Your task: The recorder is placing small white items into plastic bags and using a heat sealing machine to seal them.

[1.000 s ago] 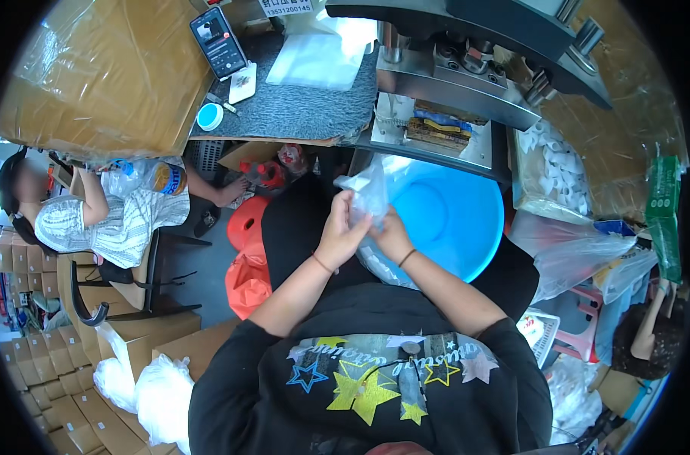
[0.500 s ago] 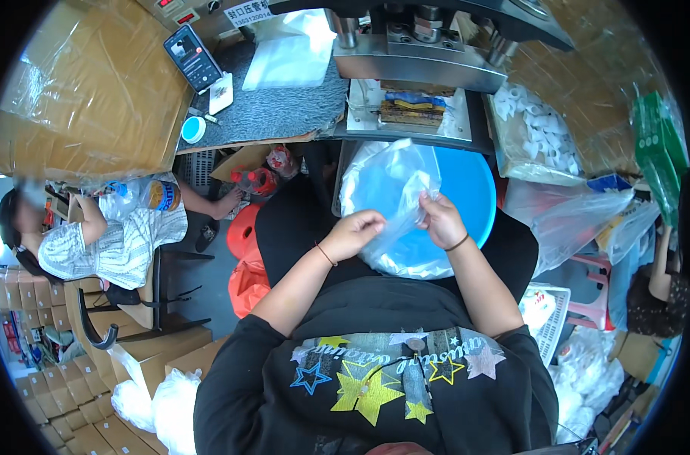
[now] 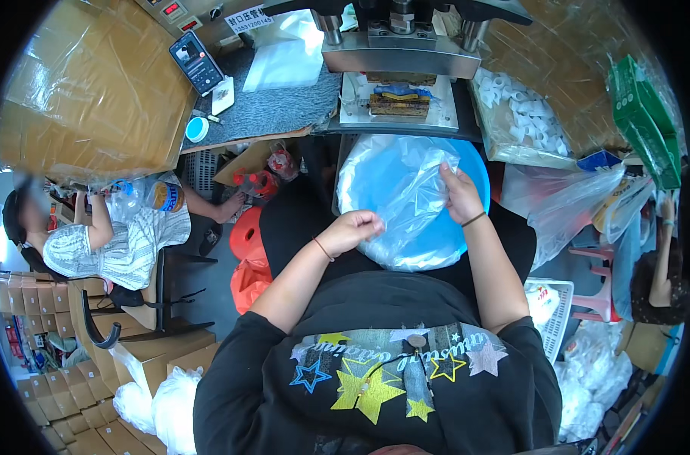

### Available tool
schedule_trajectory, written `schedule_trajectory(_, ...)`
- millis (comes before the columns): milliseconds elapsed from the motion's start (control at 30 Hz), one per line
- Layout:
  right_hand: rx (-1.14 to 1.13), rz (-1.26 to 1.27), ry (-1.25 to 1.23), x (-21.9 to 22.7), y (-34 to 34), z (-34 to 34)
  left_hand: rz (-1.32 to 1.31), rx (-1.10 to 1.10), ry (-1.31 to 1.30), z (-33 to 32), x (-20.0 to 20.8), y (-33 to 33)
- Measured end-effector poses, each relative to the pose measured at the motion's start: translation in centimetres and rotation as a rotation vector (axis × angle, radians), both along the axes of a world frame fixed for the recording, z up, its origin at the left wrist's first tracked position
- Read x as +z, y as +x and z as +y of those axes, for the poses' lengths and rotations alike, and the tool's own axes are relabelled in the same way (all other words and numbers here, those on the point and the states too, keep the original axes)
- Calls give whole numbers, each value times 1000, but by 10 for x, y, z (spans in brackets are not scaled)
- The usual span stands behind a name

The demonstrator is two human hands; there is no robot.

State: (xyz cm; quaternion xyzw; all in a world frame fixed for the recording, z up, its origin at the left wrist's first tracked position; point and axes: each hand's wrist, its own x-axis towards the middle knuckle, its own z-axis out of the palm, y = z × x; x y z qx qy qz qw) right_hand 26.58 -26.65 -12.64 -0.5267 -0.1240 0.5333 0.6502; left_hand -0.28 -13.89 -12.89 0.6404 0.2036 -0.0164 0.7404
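A clear plastic bag (image 3: 414,199) is stretched between my two hands above a round blue basin (image 3: 477,163) on my lap. My left hand (image 3: 354,230) pinches the bag's lower left edge. My right hand (image 3: 461,192), higher up and to the right, grips its upper right edge between thumb and fingers. More clear plastic lies along the basin's left and near sides; I cannot tell where it parts from the held bag. Just beyond the basin stands a metal press (image 3: 402,61), with a wooden block and a blue strip on its white base plate (image 3: 352,114).
White plastic pieces fill a tray (image 3: 528,114) right of the press. A phone (image 3: 196,62) and a small open jar (image 3: 197,129) rest on the dark worktop (image 3: 284,102). Large cartons (image 3: 95,83) flank the bench. Other people sit at far left and far right.
My right hand has moved up and to the right, drawing the bag out wider. The left hand stays nearly in place. The whole view has shifted slightly.
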Motion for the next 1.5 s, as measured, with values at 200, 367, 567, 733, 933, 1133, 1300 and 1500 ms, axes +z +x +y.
schedule_trajectory(200, -605, -1443, -194, -7, -43, -12, -135, 289, -141, -18, 22, 15)
schedule_trajectory(367, 95, -669, 194, 31, -110, -13, -194, 217, -133, -25, 29, 30)
schedule_trajectory(567, -116, 440, 490, -1, -6, -43, -542, 532, -783, 12, 16, 6)
schedule_trajectory(733, 113, -200, 264, 18, 95, -140, -633, 606, -430, 92, 8, -59)
schedule_trajectory(933, 489, -1487, -403, -2, 140, -132, 57, -135, 1219, 95, 16, -5)
schedule_trajectory(1133, 401, -1786, -1105, 22, 132, -31, 247, 302, 1221, 199, -56, 134)
schedule_trajectory(1300, 865, -1578, -1138, -20, 157, -30, 253, 23, 1121, 187, -110, 133)
schedule_trajectory(1500, 1242, -1046, -917, 5, 98, -81, 378, -401, 957, 167, -170, 18)
